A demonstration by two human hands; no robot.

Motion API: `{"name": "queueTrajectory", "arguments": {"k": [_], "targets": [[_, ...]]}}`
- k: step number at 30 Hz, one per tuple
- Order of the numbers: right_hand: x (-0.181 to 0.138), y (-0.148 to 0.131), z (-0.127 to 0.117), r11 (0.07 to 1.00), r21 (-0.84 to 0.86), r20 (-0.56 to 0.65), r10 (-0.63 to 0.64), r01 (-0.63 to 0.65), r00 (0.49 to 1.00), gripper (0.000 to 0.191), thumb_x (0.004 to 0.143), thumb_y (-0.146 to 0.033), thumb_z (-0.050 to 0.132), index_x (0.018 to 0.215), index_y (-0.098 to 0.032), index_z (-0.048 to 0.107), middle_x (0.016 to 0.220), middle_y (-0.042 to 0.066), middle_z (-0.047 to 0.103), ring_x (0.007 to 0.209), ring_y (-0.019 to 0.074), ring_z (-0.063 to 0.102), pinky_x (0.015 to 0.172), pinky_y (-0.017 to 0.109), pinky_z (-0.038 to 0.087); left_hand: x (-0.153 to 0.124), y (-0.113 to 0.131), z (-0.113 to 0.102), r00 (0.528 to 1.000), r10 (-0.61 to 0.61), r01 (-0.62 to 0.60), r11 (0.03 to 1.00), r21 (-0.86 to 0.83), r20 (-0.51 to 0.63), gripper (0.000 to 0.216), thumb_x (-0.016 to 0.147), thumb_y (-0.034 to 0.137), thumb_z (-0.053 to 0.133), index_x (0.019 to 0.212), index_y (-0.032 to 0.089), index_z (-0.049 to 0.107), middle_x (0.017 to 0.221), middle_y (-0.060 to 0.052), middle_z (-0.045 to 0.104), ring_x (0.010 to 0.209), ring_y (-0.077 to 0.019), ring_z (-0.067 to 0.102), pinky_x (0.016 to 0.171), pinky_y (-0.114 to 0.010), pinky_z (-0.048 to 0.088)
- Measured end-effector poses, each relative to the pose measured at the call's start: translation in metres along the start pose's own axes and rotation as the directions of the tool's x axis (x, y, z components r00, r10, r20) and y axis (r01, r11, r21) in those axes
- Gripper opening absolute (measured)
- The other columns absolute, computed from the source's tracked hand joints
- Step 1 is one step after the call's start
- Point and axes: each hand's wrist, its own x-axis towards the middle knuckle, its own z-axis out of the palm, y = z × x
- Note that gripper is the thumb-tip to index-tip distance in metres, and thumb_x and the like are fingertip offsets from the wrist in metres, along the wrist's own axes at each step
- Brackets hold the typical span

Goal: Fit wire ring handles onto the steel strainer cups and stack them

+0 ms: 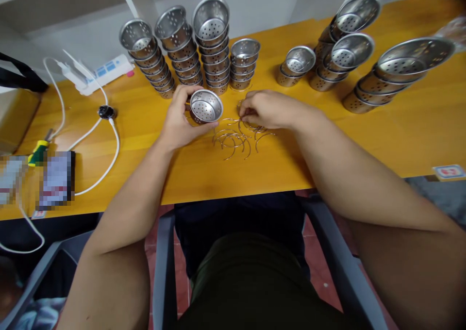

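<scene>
My left hand (180,121) is wrapped round a small perforated metal cup (206,107), thumb in front and fingers behind. The cup's mouth tilts up towards me, showing the holes in its base. To the right, my right hand (264,109) has its fingers pinched together over a loose pile of curved thin wires (233,140). Whether a wire sits between those fingertips is hidden. The wires lie scattered on the yellow table (218,177) between and below both hands.
Stacks of perforated cups (214,53) stand behind my left hand. More stacks (374,90) are at the right. On the left lie a white power strip (109,75), white cables, a yellow-green screwdriver (38,153) and a phone-like object (56,179).
</scene>
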Motion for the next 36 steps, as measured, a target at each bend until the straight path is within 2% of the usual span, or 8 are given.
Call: {"name": "queueTrajectory", "arguments": {"k": [4, 8, 13, 19, 23, 26, 31, 36], "targets": [[0.001, -0.009, 0.0, 0.995, -0.096, 0.048, -0.003, 0.008, 0.999, 0.021, 0.115, -0.018, 0.07, 0.12, -0.023, 0.09, 0.13, 0.016, 0.089, 0.119, 0.0386, 0.085, 0.098, 0.046, 0.059, 0.0, -0.014, 0.005, 0.997, 0.066, -0.067, 0.997, -0.025, -0.046, 0.105, 0.086, 0.084, 0.118, 0.166, 0.035, 0.071, 0.16, -0.013, 0.073, 0.159, -0.0482, 0.077, 0.146, -0.074, 0.061], [-0.002, -0.011, -0.003, 0.994, -0.072, 0.061, -0.074, 0.078, 0.995, 0.02, 0.115, -0.017, 0.068, 0.121, -0.022, 0.086, 0.133, 0.017, 0.085, 0.113, 0.0352, 0.081, 0.096, 0.044, 0.057, 0.001, -0.015, 0.008, 0.989, 0.117, -0.121, 0.992, -0.038, -0.088, 0.11, 0.085, 0.089, 0.117, 0.168, 0.035, 0.069, 0.16, -0.013, 0.075, 0.154, -0.0447, 0.08, 0.145, -0.07, 0.065], [-0.002, -0.001, -0.001, 0.988, 0.078, -0.113, -0.122, 0.131, 0.986, 0.009, 0.114, -0.022, 0.076, 0.119, -0.025, 0.082, 0.129, 0.015, 0.085, 0.11, 0.0338, 0.078, 0.101, 0.044, 0.059, -0.001, -0.015, 0.012, 0.988, 0.113, -0.122, 0.989, -0.088, -0.105, 0.112, 0.088, 0.093, 0.113, 0.17, 0.034, 0.064, 0.16, -0.013, 0.077, 0.151, -0.0424, 0.082, 0.142, -0.068, 0.068], [-0.005, 0.007, 0.0, 0.969, 0.195, -0.231, -0.106, 0.153, 0.967, 0.012, 0.104, -0.019, 0.088, 0.111, -0.025, 0.08, 0.102, 0.008, 0.085, 0.092, 0.0292, 0.077, 0.087, 0.043, 0.058, -0.001, -0.016, 0.014, 0.986, 0.126, -0.141, 0.98, -0.137, -0.112, 0.111, 0.091, 0.096, 0.109, 0.17, 0.032, 0.066, 0.159, -0.014, 0.078, 0.152, -0.0432, 0.083, 0.144, -0.07, 0.067], [0.003, 0.012, 0.005, 0.908, 0.355, -0.388, -0.076, 0.225, 0.919, 0.019, 0.105, -0.014, 0.095, 0.114, -0.023, 0.081, 0.096, 0.005, 0.081, 0.083, 0.0211, 0.074, 0.08, 0.04, 0.057, -0.001, -0.023, 0.021, 0.988, 0.095, -0.122, 0.965, -0.233, -0.12, 0.113, 0.089, 0.1, 0.109, 0.171, 0.035, 0.065, 0.159, -0.013, 0.078, 0.155, -0.0437, 0.083, 0.142, -0.069, 0.07], [0.013, 0.011, 0.014, 0.808, 0.501, -0.496, -0.026, 0.31, 0.868, 0.02, 0.113, -0.031, 0.1, 0.122, -0.022, 0.084, 0.095, 0.005, 0.079, 0.076, 0.0164, 0.071, 0.073, 0.037, 0.056, -0.001, -0.03, 0.026, 0.991, 0.08, -0.108, 0.953, -0.282, -0.108, 0.115, 0.085, 0.103, 0.11, 0.169, 0.037, 0.066, 0.156, -0.011, 0.079, 0.148, -0.0415, 0.087, 0.133, -0.065, 0.075], [0.016, -0.012, 0.019, 0.724, 0.592, -0.579, 0.076, 0.355, 0.811, 0.045, 0.121, -0.072, 0.093, 0.118, -0.027, 0.088, 0.088, 0.005, 0.076, 0.073, 0.0229, 0.07, 0.064, 0.038, 0.057, 0.001, -0.031, 0.028, 0.995, 0.058, -0.08, 0.942, -0.327, -0.077, 0.112, 0.079, 0.101, 0.115, 0.161, 0.037, 0.073, 0.147, -0.008, 0.081, 0.136, -0.0373, 0.091, 0.12, -0.058, 0.081], [0.011, -0.034, 0.02, 0.748, 0.556, -0.563, 0.02, 0.361, 0.826, 0.046, 0.117, -0.071, 0.098, 0.117, -0.026, 0.09, 0.087, 0.004, 0.073, 0.079, 0.0237, 0.066, 0.067, 0.036, 0.057, 0.001, -0.02, 0.033, 0.997, 0.063, -0.072, 0.914, -0.4, -0.036, 0.097, 0.085, 0.094, 0.116, 0.154, 0.038, 0.077, 0.139, -0.005, 0.082, 0.123, -0.0307, 0.092, 0.111, -0.052, 0.083]]}}
